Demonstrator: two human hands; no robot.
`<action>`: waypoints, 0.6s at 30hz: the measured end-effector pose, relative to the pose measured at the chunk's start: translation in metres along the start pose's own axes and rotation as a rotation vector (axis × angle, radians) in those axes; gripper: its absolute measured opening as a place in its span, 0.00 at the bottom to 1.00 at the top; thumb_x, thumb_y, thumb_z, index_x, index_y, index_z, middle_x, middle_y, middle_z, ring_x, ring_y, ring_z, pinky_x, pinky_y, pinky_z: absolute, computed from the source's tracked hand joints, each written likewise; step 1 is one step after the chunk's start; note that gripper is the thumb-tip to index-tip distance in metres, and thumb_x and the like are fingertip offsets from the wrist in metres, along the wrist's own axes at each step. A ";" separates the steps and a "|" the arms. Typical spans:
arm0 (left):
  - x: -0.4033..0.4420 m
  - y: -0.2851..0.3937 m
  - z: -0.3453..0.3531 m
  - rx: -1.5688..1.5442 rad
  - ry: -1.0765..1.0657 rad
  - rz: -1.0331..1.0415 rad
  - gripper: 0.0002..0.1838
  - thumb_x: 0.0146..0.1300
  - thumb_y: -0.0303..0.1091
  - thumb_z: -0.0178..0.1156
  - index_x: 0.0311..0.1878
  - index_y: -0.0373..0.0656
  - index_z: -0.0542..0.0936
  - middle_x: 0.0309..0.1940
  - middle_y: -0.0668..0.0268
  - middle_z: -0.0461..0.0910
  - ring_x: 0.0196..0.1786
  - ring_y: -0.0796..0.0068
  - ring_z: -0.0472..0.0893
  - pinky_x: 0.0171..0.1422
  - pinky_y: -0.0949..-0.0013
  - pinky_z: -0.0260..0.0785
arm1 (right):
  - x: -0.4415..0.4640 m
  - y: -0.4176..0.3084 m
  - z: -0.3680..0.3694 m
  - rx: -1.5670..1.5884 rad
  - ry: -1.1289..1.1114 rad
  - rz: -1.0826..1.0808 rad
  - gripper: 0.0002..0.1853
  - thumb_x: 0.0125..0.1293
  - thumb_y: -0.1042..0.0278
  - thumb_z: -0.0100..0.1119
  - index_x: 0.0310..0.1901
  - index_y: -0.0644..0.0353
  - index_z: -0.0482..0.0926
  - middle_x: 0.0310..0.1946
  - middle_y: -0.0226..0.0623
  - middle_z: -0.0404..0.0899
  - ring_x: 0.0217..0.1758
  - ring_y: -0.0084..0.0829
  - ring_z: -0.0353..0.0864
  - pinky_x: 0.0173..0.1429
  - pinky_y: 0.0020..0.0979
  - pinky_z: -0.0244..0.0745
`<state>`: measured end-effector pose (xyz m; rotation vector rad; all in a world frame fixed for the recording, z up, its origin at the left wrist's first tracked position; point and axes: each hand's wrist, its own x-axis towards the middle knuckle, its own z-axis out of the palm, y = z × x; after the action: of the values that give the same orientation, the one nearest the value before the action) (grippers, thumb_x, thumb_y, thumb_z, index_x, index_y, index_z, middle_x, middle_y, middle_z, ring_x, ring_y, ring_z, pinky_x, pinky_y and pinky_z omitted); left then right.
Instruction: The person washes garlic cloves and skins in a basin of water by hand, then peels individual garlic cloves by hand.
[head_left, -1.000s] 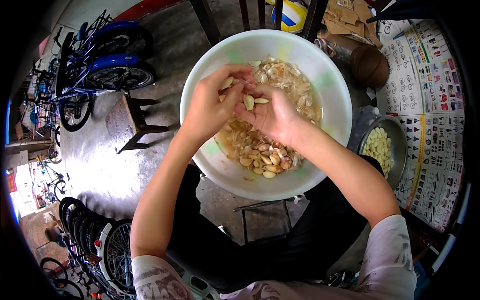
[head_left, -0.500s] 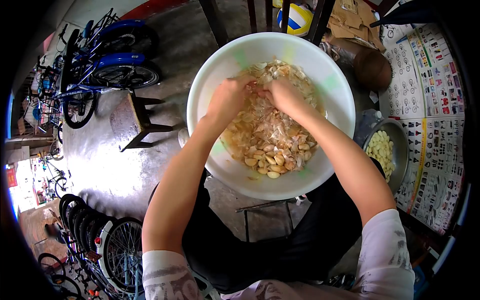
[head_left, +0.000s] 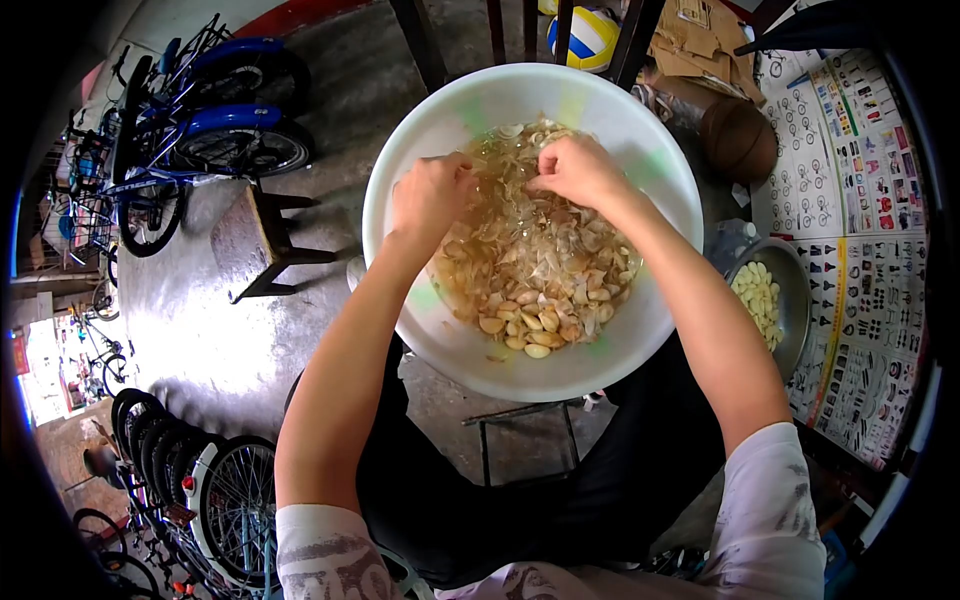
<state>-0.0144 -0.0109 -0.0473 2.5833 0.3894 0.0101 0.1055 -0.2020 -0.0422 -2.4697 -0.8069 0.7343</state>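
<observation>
A big white plastic basin (head_left: 385,290) holds water with loose garlic skins (head_left: 550,245) floating in it. Unpeeled-looking garlic cloves (head_left: 533,322) gather at the near side of the basin. Over the far left part of the water is my left hand (head_left: 432,195), its fingers curled in and turned mostly out of sight. My right hand (head_left: 582,172) hangs over the skins at the far right, thumb and fingers pinched together. Whatever either hand may hold is too small or hidden. The two hands are apart from each other.
To the right, a metal bowl (head_left: 798,320) contains peeled garlic cloves (head_left: 757,300). A wooden stool (head_left: 245,240) and parked bicycles (head_left: 225,140) stand left. Beyond the basin are dark chair bars (head_left: 420,45), a volleyball (head_left: 585,40) and a brown ball (head_left: 738,140).
My hands were close together over the far part of the basin; now they have separated, the left moving left and the right slightly right. Some water shows between them.
</observation>
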 end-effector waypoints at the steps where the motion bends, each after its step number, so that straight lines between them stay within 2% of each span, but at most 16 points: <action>1: 0.001 -0.001 -0.001 0.029 0.021 0.004 0.13 0.58 0.33 0.62 0.47 0.44 0.84 0.35 0.61 0.86 0.37 0.60 0.85 0.43 0.61 0.76 | 0.002 0.007 0.002 -0.001 -0.002 -0.001 0.05 0.56 0.66 0.70 0.30 0.57 0.84 0.31 0.37 0.85 0.37 0.37 0.85 0.47 0.40 0.80; 2: 0.002 -0.001 -0.003 0.059 0.042 0.008 0.13 0.58 0.34 0.63 0.46 0.45 0.84 0.34 0.61 0.86 0.37 0.60 0.84 0.42 0.61 0.75 | 0.004 0.014 0.005 -0.033 0.022 -0.021 0.05 0.57 0.68 0.69 0.36 0.52 0.86 0.34 0.37 0.86 0.41 0.37 0.85 0.49 0.39 0.80; 3: 0.001 -0.001 -0.004 0.059 0.042 0.007 0.13 0.58 0.34 0.63 0.46 0.45 0.84 0.34 0.61 0.86 0.37 0.60 0.84 0.42 0.61 0.75 | 0.003 0.012 0.003 -0.065 0.048 -0.041 0.11 0.57 0.70 0.68 0.42 0.48 0.87 0.38 0.38 0.86 0.46 0.37 0.85 0.50 0.39 0.80; 4: 0.001 -0.001 -0.005 0.045 0.040 -0.002 0.11 0.58 0.34 0.63 0.44 0.45 0.85 0.34 0.61 0.85 0.37 0.59 0.84 0.42 0.60 0.75 | 0.000 0.009 0.004 -0.066 0.048 -0.041 0.11 0.57 0.70 0.68 0.42 0.48 0.87 0.38 0.38 0.86 0.46 0.37 0.85 0.50 0.39 0.80; 6: 0.002 -0.001 -0.002 0.030 0.037 -0.006 0.10 0.57 0.34 0.63 0.41 0.44 0.85 0.34 0.60 0.85 0.38 0.57 0.84 0.42 0.59 0.74 | -0.010 0.003 0.006 -0.291 -0.048 0.101 0.20 0.58 0.73 0.64 0.52 0.43 0.85 0.47 0.38 0.85 0.53 0.38 0.83 0.55 0.38 0.79; 7: 0.002 -0.005 0.005 0.042 -0.008 0.000 0.10 0.57 0.34 0.62 0.41 0.43 0.83 0.34 0.59 0.84 0.38 0.55 0.83 0.43 0.58 0.75 | -0.011 0.000 0.006 -0.291 -0.047 0.101 0.20 0.58 0.73 0.64 0.52 0.43 0.85 0.47 0.38 0.85 0.53 0.38 0.83 0.55 0.38 0.79; 9: -0.003 -0.013 0.019 0.056 -0.052 0.004 0.10 0.57 0.34 0.61 0.40 0.41 0.81 0.35 0.58 0.84 0.38 0.53 0.83 0.43 0.57 0.75 | -0.012 -0.003 0.007 -0.322 -0.145 0.087 0.22 0.58 0.75 0.62 0.55 0.44 0.83 0.54 0.37 0.82 0.57 0.40 0.81 0.57 0.40 0.78; 11: -0.009 -0.018 0.033 0.234 -0.258 0.026 0.10 0.59 0.35 0.58 0.40 0.39 0.77 0.37 0.55 0.83 0.40 0.49 0.82 0.47 0.54 0.74 | 0.002 0.021 0.013 -0.301 -0.157 0.035 0.22 0.61 0.71 0.62 0.58 0.45 0.81 0.55 0.36 0.82 0.57 0.41 0.81 0.57 0.42 0.78; 12: -0.008 -0.014 0.032 0.231 -0.257 0.027 0.10 0.59 0.35 0.58 0.40 0.39 0.77 0.37 0.55 0.83 0.40 0.49 0.82 0.47 0.54 0.74 | 0.018 0.044 0.018 -0.167 -0.160 -0.115 0.23 0.63 0.71 0.60 0.61 0.47 0.78 0.51 0.37 0.83 0.52 0.38 0.83 0.52 0.39 0.79; 13: -0.008 -0.007 0.027 0.250 -0.289 0.006 0.14 0.60 0.37 0.58 0.44 0.38 0.75 0.40 0.53 0.82 0.44 0.48 0.82 0.49 0.53 0.75 | 0.014 0.029 0.006 -0.030 -0.162 -0.264 0.24 0.65 0.71 0.58 0.64 0.49 0.75 0.47 0.38 0.84 0.48 0.35 0.84 0.48 0.37 0.79; 14: -0.008 -0.001 0.022 0.270 -0.321 -0.016 0.18 0.61 0.39 0.59 0.48 0.36 0.74 0.44 0.50 0.81 0.47 0.47 0.82 0.51 0.52 0.76 | 0.010 0.020 -0.019 0.243 -0.362 0.021 0.26 0.69 0.66 0.56 0.68 0.51 0.70 0.33 0.30 0.79 0.30 0.21 0.75 0.32 0.28 0.71; 15: -0.008 0.007 0.014 0.272 -0.320 -0.018 0.18 0.61 0.39 0.59 0.48 0.36 0.74 0.44 0.50 0.81 0.47 0.47 0.82 0.51 0.52 0.76 | 0.002 0.008 -0.038 0.364 -0.381 0.116 0.21 0.71 0.61 0.54 0.64 0.48 0.74 0.36 0.31 0.78 0.30 0.20 0.74 0.29 0.25 0.67; 17: -0.006 0.020 -0.002 0.197 -0.200 0.030 0.16 0.62 0.36 0.55 0.50 0.37 0.73 0.44 0.50 0.81 0.47 0.47 0.82 0.53 0.52 0.75 | -0.007 0.005 -0.054 0.707 -0.445 0.078 0.18 0.72 0.66 0.49 0.62 0.55 0.74 0.29 0.27 0.70 0.23 0.16 0.62 0.25 0.20 0.56; 18: -0.006 0.021 -0.005 0.197 -0.201 0.030 0.16 0.62 0.36 0.55 0.50 0.37 0.73 0.44 0.50 0.81 0.47 0.47 0.82 0.53 0.52 0.75 | -0.007 0.007 -0.054 0.708 -0.444 0.078 0.18 0.72 0.66 0.49 0.62 0.55 0.74 0.29 0.27 0.70 0.23 0.16 0.62 0.25 0.20 0.56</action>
<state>-0.0146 -0.0278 -0.0321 2.7509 0.2892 -0.2883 0.1362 -0.2244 -0.0024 -1.7274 -0.4693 1.3535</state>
